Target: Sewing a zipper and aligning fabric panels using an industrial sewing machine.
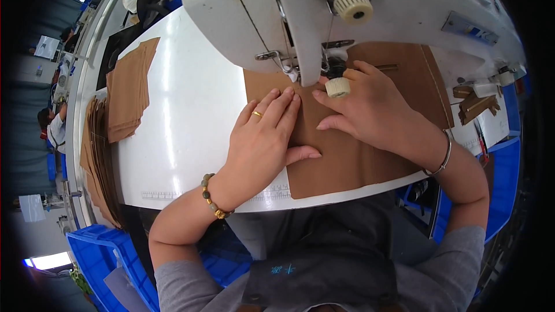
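Note:
A brown leather-like piece [347, 162] lies flat on the white sewing table [185, 115], under the head of a white sewing machine [300, 6]. My left hand [263, 138] rests palm down on the piece's left part, fingers together and pointing toward the needle area [332, 69]; it wears a gold ring and a bead bracelet. My right hand [370, 110] presses on the piece just right of the presser foot, with a cream thimble-like cap [337, 87] on one finger and a metal bangle at the wrist. Neither hand grips anything.
Stacks of brown cut pieces [130, 89] lie at the table's left, more hang over its left edge [95, 156]. Small brown strips [474, 104] sit at the right. Blue plastic bins stand at lower left [98, 254] and right [503, 179]. Another person [55, 127] works far left.

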Motion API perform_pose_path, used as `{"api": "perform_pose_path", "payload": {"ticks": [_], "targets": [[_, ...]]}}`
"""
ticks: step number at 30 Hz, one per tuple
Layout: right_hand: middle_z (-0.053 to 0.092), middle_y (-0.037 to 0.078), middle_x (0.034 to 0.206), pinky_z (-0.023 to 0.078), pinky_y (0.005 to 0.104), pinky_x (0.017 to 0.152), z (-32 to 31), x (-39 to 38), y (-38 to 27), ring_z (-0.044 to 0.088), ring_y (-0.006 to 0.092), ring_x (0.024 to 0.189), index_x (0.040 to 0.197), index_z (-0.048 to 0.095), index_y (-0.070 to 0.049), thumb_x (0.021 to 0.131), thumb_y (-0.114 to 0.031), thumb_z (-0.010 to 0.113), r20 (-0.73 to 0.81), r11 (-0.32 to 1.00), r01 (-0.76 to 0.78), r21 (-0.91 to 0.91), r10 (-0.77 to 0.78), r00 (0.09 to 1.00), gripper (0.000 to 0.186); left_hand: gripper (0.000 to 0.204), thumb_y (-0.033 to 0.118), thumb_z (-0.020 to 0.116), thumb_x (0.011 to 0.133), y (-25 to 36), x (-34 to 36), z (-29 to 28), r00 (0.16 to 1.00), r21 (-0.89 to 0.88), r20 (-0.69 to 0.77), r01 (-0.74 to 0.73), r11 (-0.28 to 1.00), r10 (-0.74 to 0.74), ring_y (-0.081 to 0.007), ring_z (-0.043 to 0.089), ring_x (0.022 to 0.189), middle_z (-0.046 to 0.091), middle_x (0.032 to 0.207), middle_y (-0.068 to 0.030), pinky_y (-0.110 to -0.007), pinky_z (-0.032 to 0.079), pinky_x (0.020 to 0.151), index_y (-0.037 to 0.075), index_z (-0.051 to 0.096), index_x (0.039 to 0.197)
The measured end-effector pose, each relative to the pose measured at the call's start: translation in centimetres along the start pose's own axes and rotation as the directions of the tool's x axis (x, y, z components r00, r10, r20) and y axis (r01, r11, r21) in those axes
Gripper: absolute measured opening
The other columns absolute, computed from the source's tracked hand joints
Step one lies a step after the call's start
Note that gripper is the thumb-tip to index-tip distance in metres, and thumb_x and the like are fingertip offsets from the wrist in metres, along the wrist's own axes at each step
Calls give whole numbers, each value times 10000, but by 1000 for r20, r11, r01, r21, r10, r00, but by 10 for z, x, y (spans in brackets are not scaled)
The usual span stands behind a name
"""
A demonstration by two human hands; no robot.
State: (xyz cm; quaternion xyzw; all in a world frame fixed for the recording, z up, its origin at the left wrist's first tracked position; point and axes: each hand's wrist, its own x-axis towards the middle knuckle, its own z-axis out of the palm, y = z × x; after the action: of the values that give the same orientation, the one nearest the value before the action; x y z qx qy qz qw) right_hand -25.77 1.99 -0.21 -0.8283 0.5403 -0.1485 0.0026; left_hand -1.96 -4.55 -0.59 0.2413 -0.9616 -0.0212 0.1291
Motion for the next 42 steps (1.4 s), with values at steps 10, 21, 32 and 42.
{"api": "perform_pose_path", "payload": {"ticks": [10,21,32,42], "targets": [[711,128,1242,446,502,1133,13,-3,-1,647,279,1195,1160,762,-48,824,-448,802,-124,1000,15,-16,-16,992,525,904,616,800,726,-4,2,-1,999,-26,-28,-17,1000,16,-318,599,1335,647,1409,-150,-450,455,1126,-20,650,1351],[715,124,1282,447,480,1119,15,3,4,638,250,1225,1049,767,-32,845,-428,786,-151,998,15,-66,-25,988,445,861,590,822,737,-10,9,1,998,-30,-49,-37,999,35,-358,605,1315,641,1420,-164,-454,468,1107,-29,666,1316],[720,146,1283,447,466,1112,18,5,7,652,259,1208,1127,755,-14,850,-430,785,-163,999,40,-32,-44,986,501,913,648,742,785,-10,10,1,1000,-28,1,3,1000,-3,-313,588,1349,631,1444,-155,-461,444,1126,-32,633,1387],[710,147,1298,451,478,1111,16,5,8,647,271,1212,1125,753,-9,869,-427,772,-145,999,31,-19,-34,989,490,910,656,733,793,-11,11,1,1000,-26,-6,6,1000,-6,-315,589,1352,637,1438,-160,-454,439,1133,-27,636,1386]]}}
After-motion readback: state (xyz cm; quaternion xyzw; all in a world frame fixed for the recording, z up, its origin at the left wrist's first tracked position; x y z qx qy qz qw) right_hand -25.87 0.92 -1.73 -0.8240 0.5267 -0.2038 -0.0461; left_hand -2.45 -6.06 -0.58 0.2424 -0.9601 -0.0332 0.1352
